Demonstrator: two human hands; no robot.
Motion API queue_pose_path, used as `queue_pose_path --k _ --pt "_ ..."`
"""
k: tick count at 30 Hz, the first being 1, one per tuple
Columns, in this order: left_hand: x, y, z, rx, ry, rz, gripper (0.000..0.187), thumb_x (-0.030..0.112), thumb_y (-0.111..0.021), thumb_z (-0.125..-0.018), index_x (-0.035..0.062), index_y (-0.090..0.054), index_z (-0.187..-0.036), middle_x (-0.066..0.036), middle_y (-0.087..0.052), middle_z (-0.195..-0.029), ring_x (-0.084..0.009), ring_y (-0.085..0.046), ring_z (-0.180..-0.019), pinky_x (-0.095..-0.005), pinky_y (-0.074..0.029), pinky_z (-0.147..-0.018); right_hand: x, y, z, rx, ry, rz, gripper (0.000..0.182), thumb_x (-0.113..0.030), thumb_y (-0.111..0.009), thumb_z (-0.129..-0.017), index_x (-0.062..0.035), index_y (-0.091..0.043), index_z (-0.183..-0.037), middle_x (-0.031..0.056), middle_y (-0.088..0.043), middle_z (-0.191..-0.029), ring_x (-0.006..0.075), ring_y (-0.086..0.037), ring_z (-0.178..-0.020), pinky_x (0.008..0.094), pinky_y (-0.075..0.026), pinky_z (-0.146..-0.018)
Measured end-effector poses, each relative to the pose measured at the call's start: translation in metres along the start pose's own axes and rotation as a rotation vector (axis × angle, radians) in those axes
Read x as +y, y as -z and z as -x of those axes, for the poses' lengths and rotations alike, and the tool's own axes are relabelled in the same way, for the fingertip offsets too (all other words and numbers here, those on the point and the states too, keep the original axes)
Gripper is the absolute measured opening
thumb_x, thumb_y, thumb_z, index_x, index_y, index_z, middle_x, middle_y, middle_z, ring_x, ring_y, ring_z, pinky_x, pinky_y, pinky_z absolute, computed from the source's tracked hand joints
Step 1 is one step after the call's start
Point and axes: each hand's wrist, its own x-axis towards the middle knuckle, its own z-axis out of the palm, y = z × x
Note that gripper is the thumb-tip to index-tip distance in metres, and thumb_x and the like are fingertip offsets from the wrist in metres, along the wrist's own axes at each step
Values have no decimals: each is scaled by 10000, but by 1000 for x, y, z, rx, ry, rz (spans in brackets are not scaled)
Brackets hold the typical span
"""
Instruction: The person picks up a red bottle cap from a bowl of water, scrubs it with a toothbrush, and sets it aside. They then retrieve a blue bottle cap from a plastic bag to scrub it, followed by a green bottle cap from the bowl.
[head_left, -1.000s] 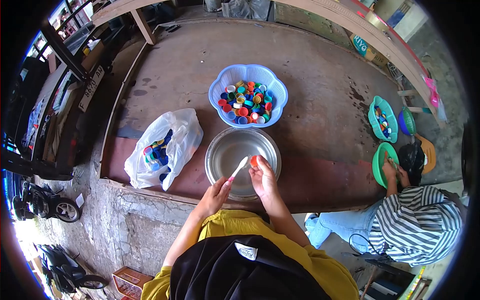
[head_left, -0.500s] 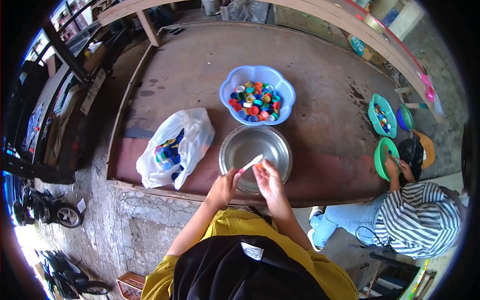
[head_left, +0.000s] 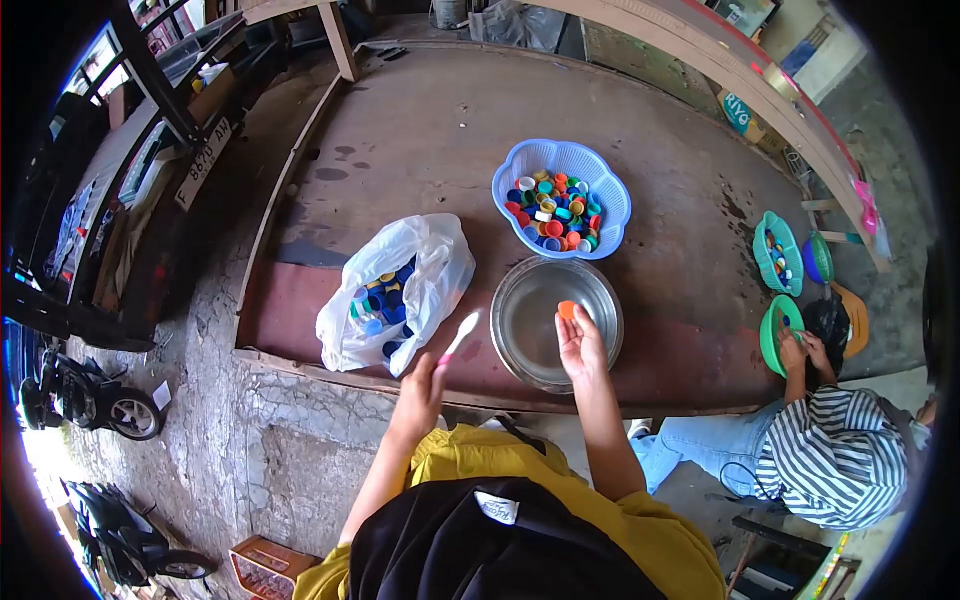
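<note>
My right hand (head_left: 583, 350), palm up, pinches an orange bottle cap (head_left: 567, 310) at the fingertips above a steel basin (head_left: 502, 340). Closed around a small white-and-pink tool (head_left: 462, 333) is my left hand (head_left: 418, 405). The tool's pale, rounded end points up and away from me; its pink handle is partly hidden in my fingers. A white plastic bag (head_left: 448, 262) with blue, yellow and clear caps lies just beyond my left hand. Behind the basin sits a blue flower-shaped basket (head_left: 618, 205) full of bottle caps in many colours.
At the right, a seated person in a striped top (head_left: 835, 455) has both hands at a green bowl (head_left: 770, 345). A turquoise basket (head_left: 765, 265) of caps stands behind it. A low wooden ledge (head_left: 255, 250) edges the brown table (head_left: 420, 130) on the left.
My hands have moved apart, the tool going left, away from the orange cap. The right hand has lifted the cap into plain sight. The whole view has shifted somewhat.
</note>
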Motion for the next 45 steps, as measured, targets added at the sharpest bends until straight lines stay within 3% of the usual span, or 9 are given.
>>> queue_pose_path --k 7,12,16,20,27,34,38,43,45 --pt "-77 65 59 376 325 407 228 235 -430 -968 72 -478 -817 68 -364 -588 -13 -293 -511 -200 -237 -439 -61 -72 -97 -89 205 148 348 -140 -607 -851 25 -510 -1141 159 -539 -1134 233 -534 -1060 337 -466 -927" --pt "-90 95 69 484 359 455 195 214 -417 -975 73 -454 -845 59 -407 -666 -1 -323 -539 -172 -263 -456 1 -93 -86 -176 264 364 350 -138 -566 -856 -17 -505 -1179 114 -548 -1027 175 -550 -916 298 -474 -848" --pt "-95 102 71 483 335 326 214 217 -421 -972 63 -460 -828 37 -408 -609 -30 -340 -516 -200 -282 -457 122 -107 -32 -769 493 952 134 -57 -564 -837 -33 -626 -954 50 -624 -828 119 -578 -673 245 -476 -575" --pt "-96 110 69 470 319 294 224 221 -422 -970 59 -462 -821 30 -406 -585 -42 -355 -506 -212 -286 -455 190 -120 2 -1219 720 1587 140 -89 -588 -786 -19 -665 -879 160 -589 -834 304 -603 -752 388 -500 -681" --pt "-108 134 73 511 367 332 212 210 -420 -969 60 -459 -824 32 -406 -589 -38 -353 -502 -211 -282 -451 222 -116 -4 -1190 827 1830 93 -84 -567 -793 6 -585 -780 151 -543 -820 307 -589 -767 376 -493 -680" --pt "-90 144 46 388 291 425 203 229 -408 -970 68 -453 -854 30 -409 -593 -35 -329 -491 -207 -253 -435 168 -97 7 -781 -64 835 27 1 -561 -842 -8 -536 -836 121 -544 -1173 159 -586 -907 277 -495 -777" --pt "-76 140 15 216 204 352 200 199 -399 -971 54 -453 -844 22 -405 -589 -47 -334 -499 -219 -265 -445 111 -62 16 -699 404 778 112 9 -598 -806 -8 -533 -895 122 -587 -1112 132 -603 -875 253 -509 -734" --pt "-53 126 -24 -11 48 231 172 147 -411 -962 9 -467 -876 -15 -429 -588 -81 -378 -535 -247 -333 -500 34 -24 12 -206 1036 1557 379 -43 -671 -664 -28 -544 -1020 164 -610 -924 318 -603 -852 380 -485 -747" --pt "-44 119 -33 -90 -18 174 160 132 -418 -956 -11 -485 -928 -39 -458 -608 -103 -414 -558 -268 -359 -519 21 -1 4 -178 971 1721 377 -68 -680 -670 -36 -560 -1026 164 -606 -945 340 -585 -891 408 -475 -773"
